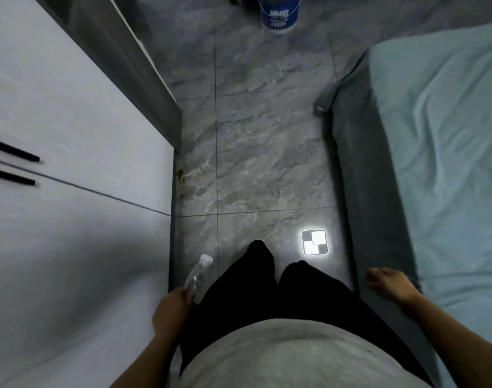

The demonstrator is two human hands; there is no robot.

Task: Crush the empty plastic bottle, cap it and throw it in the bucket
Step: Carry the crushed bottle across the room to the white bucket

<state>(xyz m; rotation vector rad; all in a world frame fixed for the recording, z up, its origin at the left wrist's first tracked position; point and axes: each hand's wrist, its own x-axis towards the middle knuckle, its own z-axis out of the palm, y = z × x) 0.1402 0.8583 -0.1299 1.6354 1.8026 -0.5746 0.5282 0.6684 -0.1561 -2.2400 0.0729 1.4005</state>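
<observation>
A clear plastic bottle with a white cap pointing forward sticks out of my left hand, which is closed around its lower end beside my left leg. My right hand hangs free next to the bed's edge, fingers loosely curled and holding nothing. The bucket, blue and white, stands on the floor far ahead at the top of the view, its upper part cut off by the frame.
A white wardrobe with black handles lines the left side. A bed with a pale green sheet fills the right. Between them runs a narrow strip of grey marbled tile floor with a bright light reflection.
</observation>
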